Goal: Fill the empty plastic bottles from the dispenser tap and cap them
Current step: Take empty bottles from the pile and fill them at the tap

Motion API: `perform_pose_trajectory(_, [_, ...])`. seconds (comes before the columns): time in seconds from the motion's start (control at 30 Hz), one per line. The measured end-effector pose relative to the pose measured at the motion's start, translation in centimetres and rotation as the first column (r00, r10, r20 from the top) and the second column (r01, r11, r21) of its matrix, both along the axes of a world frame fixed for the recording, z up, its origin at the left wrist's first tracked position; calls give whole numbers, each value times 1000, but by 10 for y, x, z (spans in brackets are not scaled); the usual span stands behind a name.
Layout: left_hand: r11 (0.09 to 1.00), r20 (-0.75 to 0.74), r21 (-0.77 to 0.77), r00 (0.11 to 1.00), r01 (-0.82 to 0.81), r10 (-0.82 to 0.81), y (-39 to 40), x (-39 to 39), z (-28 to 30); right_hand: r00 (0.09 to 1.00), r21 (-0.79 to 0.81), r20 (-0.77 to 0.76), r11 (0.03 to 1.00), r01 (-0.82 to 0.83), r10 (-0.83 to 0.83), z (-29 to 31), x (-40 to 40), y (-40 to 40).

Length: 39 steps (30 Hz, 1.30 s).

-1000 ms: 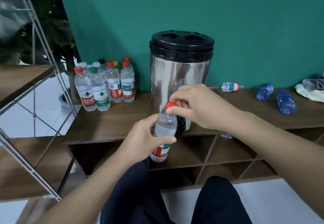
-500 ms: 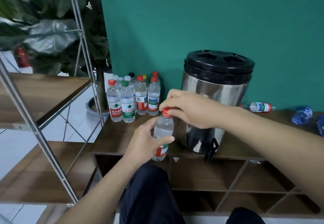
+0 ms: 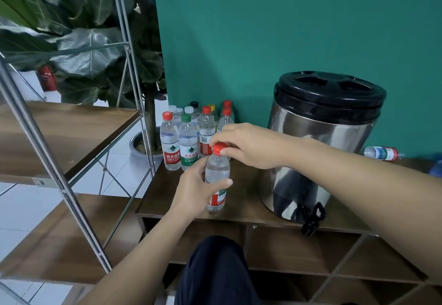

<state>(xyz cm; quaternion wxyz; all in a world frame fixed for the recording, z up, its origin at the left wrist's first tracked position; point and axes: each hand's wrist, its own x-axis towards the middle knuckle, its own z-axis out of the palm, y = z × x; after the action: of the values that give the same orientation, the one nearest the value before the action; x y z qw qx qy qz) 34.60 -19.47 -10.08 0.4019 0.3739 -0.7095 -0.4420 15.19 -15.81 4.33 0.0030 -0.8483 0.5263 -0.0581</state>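
Right hand (image 3: 246, 145) pinches the red cap (image 3: 220, 148) on a filled water bottle (image 3: 217, 178), which the left hand (image 3: 199, 191) grips around its body above the wooden shelf top (image 3: 241, 203). Capped bottles (image 3: 189, 137) stand grouped behind; beyond the steel dispenser (image 3: 320, 147) an empty bottle (image 3: 381, 153) lies waiting, so work probably remains.
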Motion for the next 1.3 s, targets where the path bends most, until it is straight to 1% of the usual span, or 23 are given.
perform_pose_trajectory(0.17, [998, -57, 35, 997, -50, 52, -14, -3, -4, 998, -1, 18, 999, 52, -52, -7, 12, -32])
perform_pose_trajectory(0.3, [994, -21, 33, 995, -100, 101, -22, -4, -11, 987, -44, 63, 987, 152, -149, -20, 19, -47])
perform_pose_trajectory(0.4, [995, -4, 19, 995, -96, 96, -27, -1, -13, 982, -87, 74, 980, 177, -171, -30, 25, -52])
perform_pose_trajectory(0.5, [996, 42, 14, 995, -87, 86, -30, 1, -13, 970, -90, 151, 974, 207, -192, -35, 25, -52])
perform_pose_trajectory(0.63, [996, 127, 31, 988, -87, 82, -32, 0, -7, 959, -85, 209, 973, 214, -192, -40, 20, -46])
perform_pose_trajectory(0.73, [995, 183, 52, 980, -89, 78, -29, 2, -2, 957, -77, 228, 976, 204, -182, -41, 16, -41])
perform_pose_trajectory(0.8, [995, 191, 53, 979, -85, 73, -24, 5, 0, 957, -74, 227, 977, 201, -180, -41, 16, -38])
perform_pose_trajectory(0.83, [995, 176, 41, 981, -87, 78, -21, 7, 2, 956, -76, 230, 976, 203, -181, -40, 15, -35])
perform_pose_trajectory(0.9, [989, 141, -16, 979, -149, 150, -15, 11, 6, 947, -80, 260, 973, 216, -189, -36, 15, -26])
perform_pose_trajectory(1.0, [949, 76, -135, 951, -286, 298, -1, 17, 20, 920, -98, 334, 963, 249, -204, -28, 10, -3])
perform_pose_trajectory(1.07, [924, 24, -213, 944, -317, 330, 12, 18, 33, 897, -131, 389, 952, 278, -208, -24, 4, 21])
perform_pose_trajectory(1.17, [936, -46, -266, 972, -232, 229, 40, 5, 54, 833, -180, 514, 924, 337, -204, -27, -12, 66])
perform_pose_trajectory(1.23, [929, -25, -338, 988, -149, 150, 60, -14, 61, 770, -196, 609, 904, 380, -192, -33, -26, 101])
perform_pose_trajectory(1.3, [922, -23, -381, 998, -67, 63, 80, -40, 64, 713, -179, 668, 885, 430, -212, -40, -43, 135])
